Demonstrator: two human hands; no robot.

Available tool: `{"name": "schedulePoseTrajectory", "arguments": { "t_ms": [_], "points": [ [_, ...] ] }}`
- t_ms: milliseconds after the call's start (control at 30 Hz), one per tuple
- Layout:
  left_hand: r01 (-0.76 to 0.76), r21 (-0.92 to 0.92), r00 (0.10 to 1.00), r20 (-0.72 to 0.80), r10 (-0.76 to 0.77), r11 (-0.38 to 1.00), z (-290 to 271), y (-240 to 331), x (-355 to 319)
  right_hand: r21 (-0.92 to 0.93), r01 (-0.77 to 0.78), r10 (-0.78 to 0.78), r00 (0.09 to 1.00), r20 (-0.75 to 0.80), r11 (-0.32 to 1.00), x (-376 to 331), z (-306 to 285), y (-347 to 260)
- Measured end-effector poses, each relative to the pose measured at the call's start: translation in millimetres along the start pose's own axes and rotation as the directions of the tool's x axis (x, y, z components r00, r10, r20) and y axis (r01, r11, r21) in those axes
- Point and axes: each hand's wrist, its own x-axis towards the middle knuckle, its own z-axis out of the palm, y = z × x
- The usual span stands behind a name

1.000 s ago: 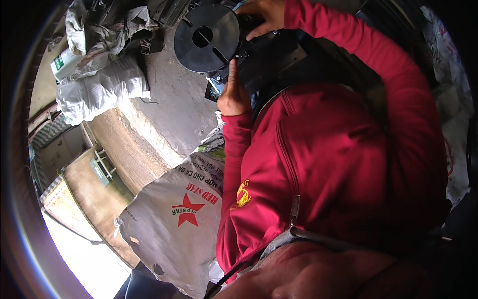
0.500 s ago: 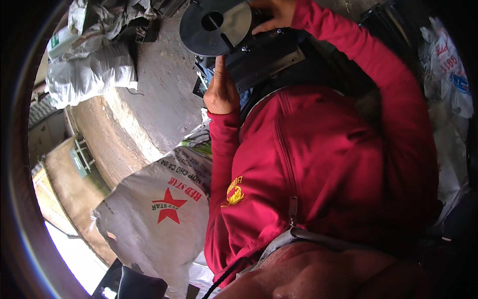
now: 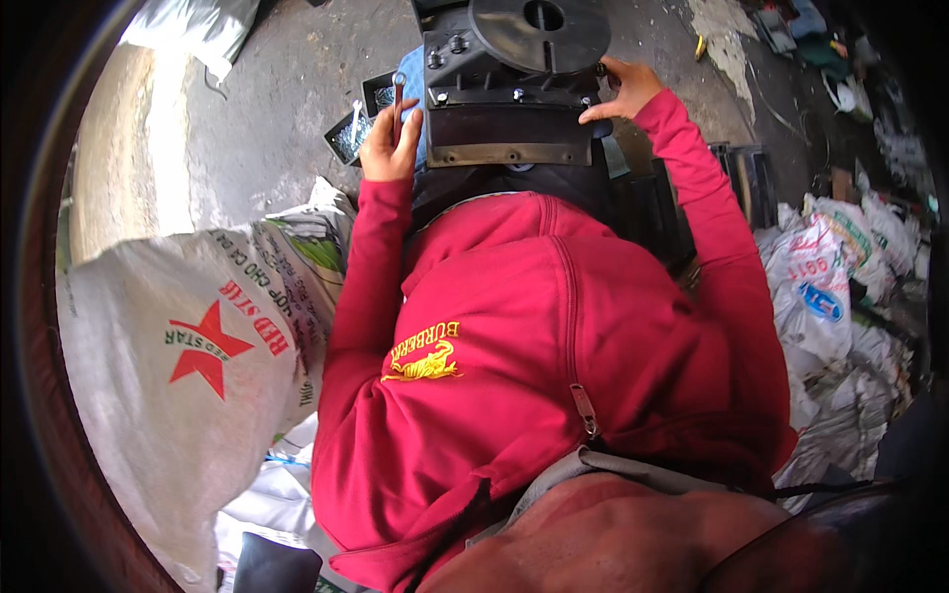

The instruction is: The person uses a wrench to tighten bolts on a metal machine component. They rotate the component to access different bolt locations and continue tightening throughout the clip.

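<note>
A black plastic housing with a round, holed disc on top sits over my lap, and a flat black strip runs along its near side. Several bolts, one of them a middle bolt, line the joint between them. My left hand, left of the housing, is closed on a slim ring-ended wrench that points up. At the housing's right corner, my right hand grips the edge, its thumb beside the right bolt and its other fingers partly hidden.
Small black trays of metal fasteners stand left of the housing, a light-coloured tool lying across one. A large white printed sack fills the left side. Crumpled plastic bags lie to the right, near dark bins. Concrete floor surrounds these.
The view has swung left-to-right, and the housing now appears level and more central. My left hand has come away from the disc's edge, showing the wrench; my right hand has shifted to the right corner.
</note>
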Motion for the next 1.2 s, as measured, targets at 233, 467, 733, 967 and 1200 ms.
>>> {"name": "schedulePoseTrajectory", "arguments": {
  "t_ms": [233, 467, 733, 967, 1200],
  "points": [
    [-0.150, -0.012, 0.952, 0.268, 0.148, 0.989, 2.2, -11.1, 43.4, -0.062, -0.041, 0.044, 0.998, 0.044, 0.997, 7.3, 7.5, -10.4],
    [-0.453, 0.212, 0.822, 0.475, 0.314, 0.866, 1.4, -14.5, 76.2, -0.199, 0.094, -0.082, 0.994, 0.070, 0.975, 15.6, 11.2, -4.0],
    [-0.336, 0.309, 0.823, 0.555, 0.118, 0.890, -3.0, -6.4, 93.8, -0.038, 0.014, -0.009, 0.991, 0.131, 0.999, 15.2, -3.8, -17.3],
    [-0.218, 0.269, 0.821, 0.571, 0.027, 0.938, 0.5, 9.1, 94.3, -0.118, -0.083, 0.108, 0.970, 0.218, 0.990, 20.7, -3.6, -12.6],
    [-0.186, 0.234, 0.800, 0.599, 0.009, 0.954, -2.0, -18.2, 107.0, -0.073, -0.112, 0.127, 0.961, 0.247, 0.991, 23.3, -5.0, -15.8]
  ]
}}
